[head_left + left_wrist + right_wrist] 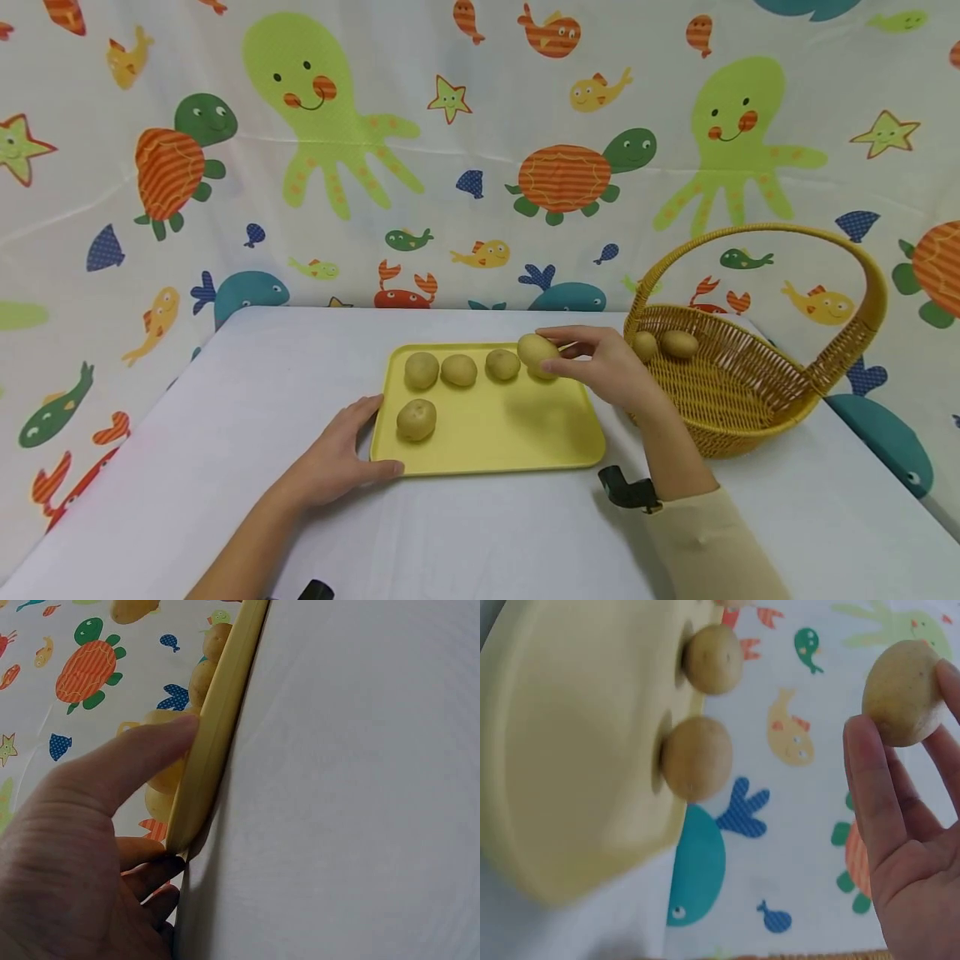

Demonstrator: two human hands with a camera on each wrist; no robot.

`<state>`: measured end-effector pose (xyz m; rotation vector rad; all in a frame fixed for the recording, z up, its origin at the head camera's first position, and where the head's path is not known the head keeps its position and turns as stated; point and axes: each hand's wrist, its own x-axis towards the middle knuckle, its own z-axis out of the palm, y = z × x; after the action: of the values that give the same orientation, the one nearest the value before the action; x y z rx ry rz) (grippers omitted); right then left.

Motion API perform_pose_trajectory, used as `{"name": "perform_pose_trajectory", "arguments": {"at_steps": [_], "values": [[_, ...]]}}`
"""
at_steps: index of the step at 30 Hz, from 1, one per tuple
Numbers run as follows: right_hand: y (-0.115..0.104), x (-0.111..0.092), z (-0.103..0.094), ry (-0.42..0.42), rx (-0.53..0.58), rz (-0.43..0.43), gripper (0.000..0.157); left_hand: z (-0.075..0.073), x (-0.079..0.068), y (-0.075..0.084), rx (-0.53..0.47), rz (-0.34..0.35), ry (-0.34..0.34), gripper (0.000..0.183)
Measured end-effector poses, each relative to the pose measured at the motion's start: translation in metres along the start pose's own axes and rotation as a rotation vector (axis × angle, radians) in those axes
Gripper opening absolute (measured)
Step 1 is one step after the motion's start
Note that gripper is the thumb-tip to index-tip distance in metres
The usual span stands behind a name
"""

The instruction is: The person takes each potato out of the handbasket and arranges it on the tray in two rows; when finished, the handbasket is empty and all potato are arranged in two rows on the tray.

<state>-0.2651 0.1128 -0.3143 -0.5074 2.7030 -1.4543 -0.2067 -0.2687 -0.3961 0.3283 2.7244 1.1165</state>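
Observation:
A yellow tray [487, 446] lies on the table with a row of potatoes [459, 370] along its far side and one potato [416, 419] nearer the left. My left hand [341, 462] holds the tray's near left corner, thumb on the front edge and fingers by the left side. Above the far right part of the tray, my right hand [603, 362] pinches a potato [905, 694] between thumb and fingertips. In the head view, another potato [543, 373] shows partly behind the held one. The right wrist view shows the held potato apart from those on the tray.
Right of the tray stands a woven basket [750, 429] with a tall arched handle; two potatoes [679, 344] show inside. A white cloth [480, 533] covers the table. Behind it hangs a curtain [480, 150] printed with sea animals.

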Motion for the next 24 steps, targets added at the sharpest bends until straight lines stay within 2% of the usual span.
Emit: {"name": "perform_pose_trajectory", "arguments": {"at_steps": [14, 24], "values": [[-0.008, 0.007, 0.029, -0.068, 0.022, -0.007, 0.044, 0.003, 0.004, -0.001, 0.001, 0.041, 0.014, 0.105], [-0.006, 0.015, 0.055, -0.116, 0.006, -0.024, 0.041, 0.003, 0.002, -0.001, 0.002, 0.020, 0.011, 0.107]]}}
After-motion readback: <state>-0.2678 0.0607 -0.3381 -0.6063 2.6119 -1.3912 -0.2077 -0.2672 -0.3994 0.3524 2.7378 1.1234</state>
